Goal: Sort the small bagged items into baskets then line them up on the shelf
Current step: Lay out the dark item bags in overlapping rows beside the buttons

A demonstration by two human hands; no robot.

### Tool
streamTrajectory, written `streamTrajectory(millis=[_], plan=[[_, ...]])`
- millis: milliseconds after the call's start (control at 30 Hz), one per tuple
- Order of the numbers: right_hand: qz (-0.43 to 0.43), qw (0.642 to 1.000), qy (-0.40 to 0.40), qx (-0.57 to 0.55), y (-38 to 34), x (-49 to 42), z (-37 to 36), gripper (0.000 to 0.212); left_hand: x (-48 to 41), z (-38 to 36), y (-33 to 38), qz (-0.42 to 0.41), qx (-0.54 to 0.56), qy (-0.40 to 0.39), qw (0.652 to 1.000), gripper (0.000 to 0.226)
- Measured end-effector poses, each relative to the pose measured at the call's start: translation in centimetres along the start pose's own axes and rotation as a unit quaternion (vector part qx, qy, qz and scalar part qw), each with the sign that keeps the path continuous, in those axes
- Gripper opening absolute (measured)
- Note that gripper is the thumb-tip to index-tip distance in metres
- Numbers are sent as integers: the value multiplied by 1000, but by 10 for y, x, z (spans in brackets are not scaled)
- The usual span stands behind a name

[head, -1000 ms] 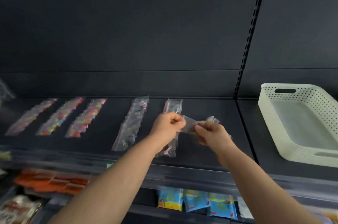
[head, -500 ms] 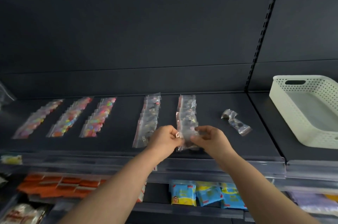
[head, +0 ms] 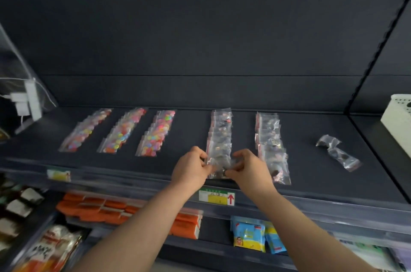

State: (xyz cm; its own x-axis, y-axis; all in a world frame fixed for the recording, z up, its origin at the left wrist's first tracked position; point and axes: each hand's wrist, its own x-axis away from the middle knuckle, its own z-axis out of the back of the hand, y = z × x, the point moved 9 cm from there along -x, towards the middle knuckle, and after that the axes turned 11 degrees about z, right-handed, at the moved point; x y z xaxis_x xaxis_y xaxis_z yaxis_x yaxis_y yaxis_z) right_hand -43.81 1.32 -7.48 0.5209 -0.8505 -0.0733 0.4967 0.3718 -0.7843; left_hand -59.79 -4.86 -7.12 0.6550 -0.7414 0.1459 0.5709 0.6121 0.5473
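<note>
Your left hand (head: 191, 168) and right hand (head: 249, 170) pinch the small clear plastic bag (head: 219, 169) between their fingertips; a sideways tug risks skewing the overlapped row of clear bags (head: 220, 131) just beyond.

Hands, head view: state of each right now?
Left hand: pinches the clear bag by its left edge.
Right hand: pinches the same bag by its right edge.
</note>
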Motion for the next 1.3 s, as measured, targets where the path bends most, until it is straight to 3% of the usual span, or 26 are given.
streamTrajectory(millis=[200,333,400,567,833,1000,1133,1300], plan=[[1,998,26,55,-6,-4,-13,44,-9,0,-4,-12,-71,18,997,46],[30,985,29,169,-18,-4,-12,27,-14,2,-5,-10,-80,16,997,55],[38,979,14,198,-19,-5,-13,14,-14,3,-3,-15,-68,15,997,54],[46,981,39,183,-15,0,1,11,-12,4,17,-60,-26,15,998,35],[-20,948,138,286,41,30,103,19,12,-46,112,-136,7,-64,989,5],[-87,917,113,373,91,54,158,22,35,-92,183,-173,-5,-120,978,9],[-91,902,103,409,111,61,192,23,40,-121,230,-185,-11,-120,975,4],[-93,921,62,374,136,57,209,24,34,-146,272,-205,-54,-77,974,34]])
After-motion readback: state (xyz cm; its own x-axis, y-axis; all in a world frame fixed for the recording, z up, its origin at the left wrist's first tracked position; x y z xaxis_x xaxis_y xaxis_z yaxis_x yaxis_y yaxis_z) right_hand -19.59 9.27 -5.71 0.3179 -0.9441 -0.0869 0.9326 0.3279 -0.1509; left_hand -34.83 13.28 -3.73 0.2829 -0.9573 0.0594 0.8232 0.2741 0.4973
